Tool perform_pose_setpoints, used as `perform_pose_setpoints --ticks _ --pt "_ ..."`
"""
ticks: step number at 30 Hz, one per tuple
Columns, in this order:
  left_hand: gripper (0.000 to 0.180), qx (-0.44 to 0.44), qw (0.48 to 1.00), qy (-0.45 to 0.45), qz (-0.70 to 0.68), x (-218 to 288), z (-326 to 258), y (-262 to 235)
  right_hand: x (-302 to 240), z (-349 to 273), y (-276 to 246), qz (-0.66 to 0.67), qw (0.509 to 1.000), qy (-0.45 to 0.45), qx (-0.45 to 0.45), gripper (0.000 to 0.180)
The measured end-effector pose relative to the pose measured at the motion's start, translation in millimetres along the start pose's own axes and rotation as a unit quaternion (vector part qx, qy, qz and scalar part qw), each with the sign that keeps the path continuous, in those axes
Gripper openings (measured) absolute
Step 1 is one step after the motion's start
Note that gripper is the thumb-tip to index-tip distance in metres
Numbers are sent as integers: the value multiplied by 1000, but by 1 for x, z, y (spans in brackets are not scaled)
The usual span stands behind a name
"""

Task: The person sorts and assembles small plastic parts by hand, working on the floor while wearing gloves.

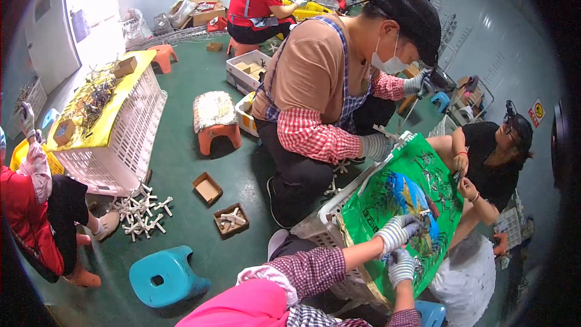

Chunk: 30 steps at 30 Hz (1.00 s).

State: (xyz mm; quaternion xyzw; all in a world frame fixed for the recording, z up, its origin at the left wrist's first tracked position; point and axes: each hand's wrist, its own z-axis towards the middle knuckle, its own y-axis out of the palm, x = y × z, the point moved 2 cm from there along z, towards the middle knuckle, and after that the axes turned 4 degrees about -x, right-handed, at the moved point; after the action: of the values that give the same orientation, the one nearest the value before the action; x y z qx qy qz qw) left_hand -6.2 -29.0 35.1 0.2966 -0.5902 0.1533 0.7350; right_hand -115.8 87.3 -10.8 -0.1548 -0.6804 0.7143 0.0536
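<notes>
Striped knit cloth gloves (396, 233); glossy green plastic sheet (387, 194); white plastic crate (321, 224).

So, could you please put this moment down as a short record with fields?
left hand: gloved, resting on the green sheet
right hand: gloved, also on the sheet, just below the left
surface: sheet laid over a white plastic crate, small metal pieces scattered on it
co-workers: person in brown top and apron bent over the same sheet; person in black at its far side
floor: blue stool, white cross-shaped parts
</notes>
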Motion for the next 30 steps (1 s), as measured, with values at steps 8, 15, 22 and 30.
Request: perform_pose_setpoints --ticks 8,15,22,30 --pt "33 -1 1000 -8 -12 -4 5 2 19 8 6 14 999 33 -39 18" --pt "34 8 999 12 29 -12 9 5 20 13 4 58 995 34 -75 22" --pt "34 2 1000 -8 28 -2 -9 6 46 4 32 104 993 16 -61 20" --pt "26 0 953 173 250 -26 15 -10 4 9 -34 128 986 -41 98 22"
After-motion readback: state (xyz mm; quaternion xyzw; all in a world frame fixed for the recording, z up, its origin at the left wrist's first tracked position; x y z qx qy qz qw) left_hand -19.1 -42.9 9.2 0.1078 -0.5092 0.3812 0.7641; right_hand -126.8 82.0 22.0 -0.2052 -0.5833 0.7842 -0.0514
